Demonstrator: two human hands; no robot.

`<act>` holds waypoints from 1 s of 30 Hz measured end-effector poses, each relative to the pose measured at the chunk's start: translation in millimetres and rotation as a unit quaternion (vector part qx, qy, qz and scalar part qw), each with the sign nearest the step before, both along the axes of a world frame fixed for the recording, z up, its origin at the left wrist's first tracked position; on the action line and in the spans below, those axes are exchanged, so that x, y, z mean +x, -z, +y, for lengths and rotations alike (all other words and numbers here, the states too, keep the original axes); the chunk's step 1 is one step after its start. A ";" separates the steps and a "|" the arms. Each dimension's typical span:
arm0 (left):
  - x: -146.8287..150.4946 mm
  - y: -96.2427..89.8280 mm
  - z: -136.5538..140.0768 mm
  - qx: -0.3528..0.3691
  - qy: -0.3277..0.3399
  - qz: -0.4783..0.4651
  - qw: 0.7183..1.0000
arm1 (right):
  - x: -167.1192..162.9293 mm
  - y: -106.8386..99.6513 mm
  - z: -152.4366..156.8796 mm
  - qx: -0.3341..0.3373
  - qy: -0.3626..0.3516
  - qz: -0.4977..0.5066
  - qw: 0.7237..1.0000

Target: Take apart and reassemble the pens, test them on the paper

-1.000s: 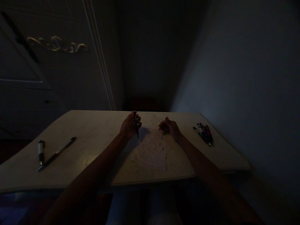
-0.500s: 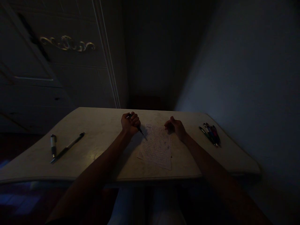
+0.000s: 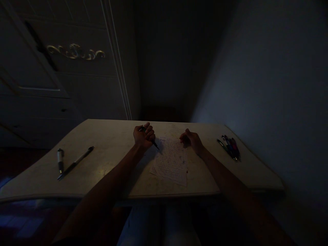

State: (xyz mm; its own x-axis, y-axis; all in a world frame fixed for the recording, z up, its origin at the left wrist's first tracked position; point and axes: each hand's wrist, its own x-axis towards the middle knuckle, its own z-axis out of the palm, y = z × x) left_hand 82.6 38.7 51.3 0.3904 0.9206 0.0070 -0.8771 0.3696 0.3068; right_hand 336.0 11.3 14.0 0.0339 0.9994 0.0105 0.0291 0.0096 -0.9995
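My left hand [image 3: 144,136] is closed around a dark pen [image 3: 155,145], with the curled fingers turned upward. The pen's tip slants down to the right, over the left side of a paper sheet [image 3: 173,160] covered in dense marks. Whether the tip touches the paper I cannot tell. At the sheet's upper right edge rests my right hand [image 3: 192,140], its fingers curled in and its thumb on top. Shadow hides what lies inside those fingers, if anything. Another paper corner [image 3: 153,171] peeks out at the sheet's lower left.
Two pens lie at the left of the white table [image 3: 112,131]: a short, thick one [image 3: 60,160] and a longer one [image 3: 77,162]. Several pens [image 3: 230,147] are bunched at the right, near the wall [image 3: 269,85]. A cabinet [image 3: 89,92] stands at the left. The light is dim.
The view has tilted a little, so the table sits slightly lower. My left fingers have loosened and shifted slightly around the pen. My right hand stays beside the sheet.
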 end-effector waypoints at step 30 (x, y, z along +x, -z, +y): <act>7.8 -3.1 -11.8 0.042 0.089 0.066 0.993 | -3.5 -3.2 -2.3 -0.004 -0.001 -0.002 1.000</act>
